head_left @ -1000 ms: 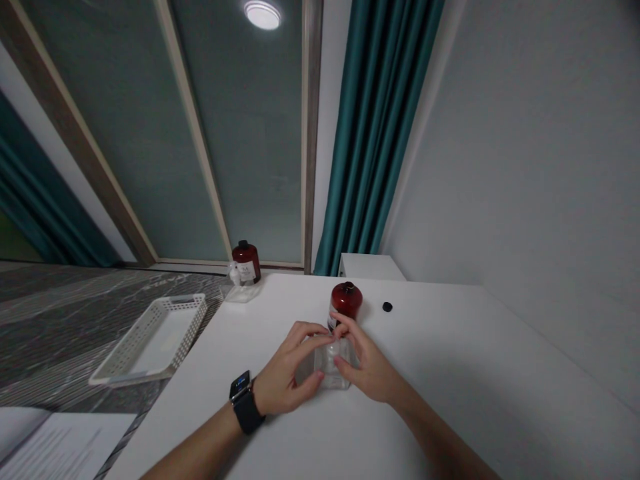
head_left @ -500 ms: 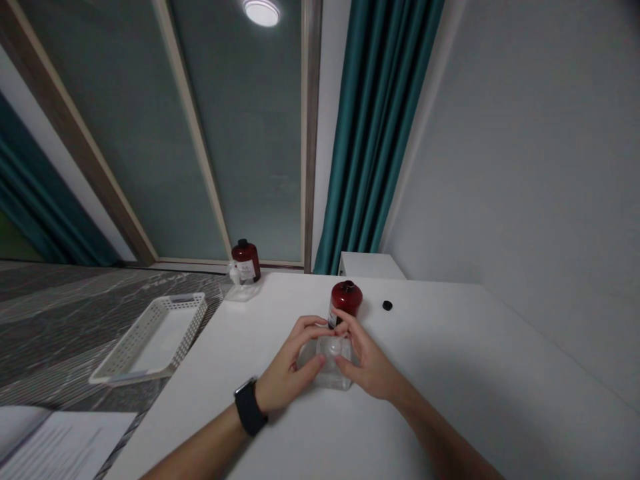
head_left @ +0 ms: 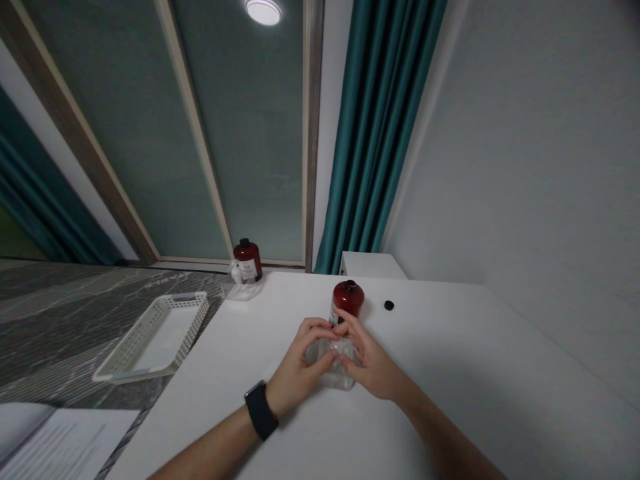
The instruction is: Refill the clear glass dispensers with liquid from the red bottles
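A clear plastic package (head_left: 336,379) with a rounded, see-through middle lies on the white table before me. My left hand (head_left: 305,360) curls its thumb and fingers over the left side of the package. From the right, my right hand (head_left: 367,360) holds it too, the two thumbs almost meeting near its centre. The fingers hide much of the package and whatever is inside. Just behind them stands a dark red bottle (head_left: 349,297) with an uncapped neck, its label partly covered by fingers. To the bottle's right rests a small black cap (head_left: 389,305).
A capped red bottle (head_left: 249,257) stands at the table's far left corner beside a clear package (head_left: 245,291) with a whitish piece. Left of the table are a white perforated basket (head_left: 103,373) and an open book (head_left: 75,440). A white cabinet (head_left: 374,265) stands behind.
My left hand has shifted slightly right, bringing its thumb closer to the right one over the package. The bottles and cap stay in place on the table.
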`<state>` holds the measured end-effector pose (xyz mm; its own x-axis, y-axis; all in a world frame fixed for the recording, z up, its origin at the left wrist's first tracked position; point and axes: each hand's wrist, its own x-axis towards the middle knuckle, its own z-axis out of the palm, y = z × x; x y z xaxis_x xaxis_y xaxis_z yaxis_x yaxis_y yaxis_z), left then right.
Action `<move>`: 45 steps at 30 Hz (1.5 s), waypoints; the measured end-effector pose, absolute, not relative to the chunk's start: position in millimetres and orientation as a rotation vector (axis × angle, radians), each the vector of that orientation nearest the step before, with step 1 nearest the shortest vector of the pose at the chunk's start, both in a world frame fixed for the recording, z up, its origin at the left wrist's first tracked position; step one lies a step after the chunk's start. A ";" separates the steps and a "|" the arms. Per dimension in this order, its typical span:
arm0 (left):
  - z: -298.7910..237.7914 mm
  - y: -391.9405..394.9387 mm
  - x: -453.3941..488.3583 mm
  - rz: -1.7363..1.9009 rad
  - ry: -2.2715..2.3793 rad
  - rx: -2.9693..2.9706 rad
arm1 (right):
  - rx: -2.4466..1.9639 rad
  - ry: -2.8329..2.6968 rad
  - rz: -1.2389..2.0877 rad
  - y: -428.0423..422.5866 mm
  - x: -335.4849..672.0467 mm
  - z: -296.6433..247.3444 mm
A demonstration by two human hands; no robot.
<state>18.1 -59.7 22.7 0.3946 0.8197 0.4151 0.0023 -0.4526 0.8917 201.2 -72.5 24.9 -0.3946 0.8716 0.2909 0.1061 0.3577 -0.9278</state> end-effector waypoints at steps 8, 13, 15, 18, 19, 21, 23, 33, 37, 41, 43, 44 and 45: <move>21.8 -59.0 17.0 1.165 0.736 1.772 | -0.858 -1.869 1.205 -69.9 215.5 34.8; 20.9 -59.9 19.5 1.180 0.802 1.744 | -0.853 -1.865 1.149 -67.3 213.6 31.5; 21.8 -60.8 19.6 1.169 0.819 1.731 | -0.865 -1.864 1.111 -68.0 211.0 29.2; 23.2 -60.4 17.7 1.139 0.816 1.709 | -0.884 -1.875 1.099 -70.2 210.3 30.0; 23.5 -59.7 16.7 1.126 0.809 1.699 | -0.887 -1.884 1.114 -70.9 211.0 31.5; 23.8 -57.7 14.8 1.105 0.802 1.675 | -0.883 -1.904 1.163 -72.4 212.9 35.5; 23.8 -55.6 13.4 1.089 0.803 1.652 | -0.869 -1.913 1.201 -73.5 214.3 38.9; 23.9 -53.0 11.1 1.104 0.849 1.701 | -0.900 -1.885 1.074 -74.2 203.7 33.2; 24.1 -54.6 7.8 1.112 0.871 1.758 | -0.913 -1.846 1.095 -75.5 201.0 33.5; 25.1 -53.7 2.4 1.074 0.832 1.793 | -0.896 -1.907 1.083 -77.5 201.8 39.8; 25.2 -52.3 0.1 1.050 0.807 1.810 | -0.889 -1.940 1.090 -77.9 202.4 43.1; 25.0 -51.5 -0.8 1.042 0.796 1.814 | -0.887 -1.950 1.099 -78.0 202.4 44.2; 24.9 -50.8 -1.4 1.042 0.789 1.816 | -0.885 -1.957 1.107 -78.1 202.4 44.7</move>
<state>-1.4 -50.8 24.9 0.4478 0.8293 0.3342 0.0974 -0.4168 0.9038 202.4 -78.1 44.7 -0.5134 0.8227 0.2439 0.2147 0.3983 -0.8918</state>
